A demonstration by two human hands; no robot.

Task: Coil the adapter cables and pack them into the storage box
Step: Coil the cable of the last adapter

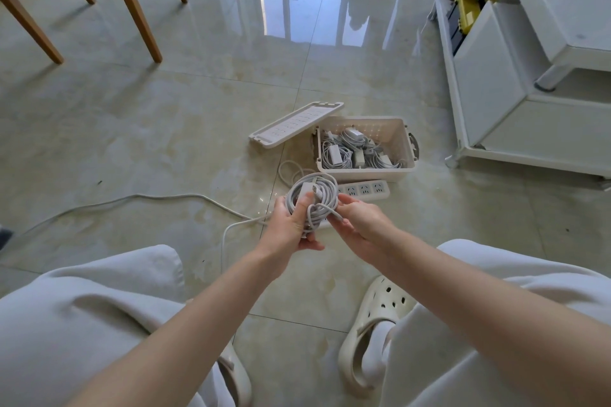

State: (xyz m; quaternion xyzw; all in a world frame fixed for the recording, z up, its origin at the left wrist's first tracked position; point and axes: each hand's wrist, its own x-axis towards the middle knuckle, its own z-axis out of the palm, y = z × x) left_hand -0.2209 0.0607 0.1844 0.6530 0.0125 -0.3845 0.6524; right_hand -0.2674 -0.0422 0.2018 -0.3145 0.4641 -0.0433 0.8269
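Observation:
My left hand (pixel 291 225) grips a coiled white adapter cable (pixel 322 190), thumb pressed over the adapter block in the coil. My right hand (pixel 360 223) pinches the cable's loose end by the coil's lower right side. Just beyond on the floor stands the cream storage box (pixel 396 134), open, with several coiled adapters (pixel 350 150) inside. Its lid (pixel 294 124) lies flat to the box's left.
A white power strip (pixel 363 190) lies in front of the box, its cord (pixel 139 200) trailing left across the tiled floor. Wooden chair legs (pixel 139 10) stand far left; a white cabinet (pixel 529 76) stands at right. My knees and cream clogs (pixel 373 330) fill the foreground.

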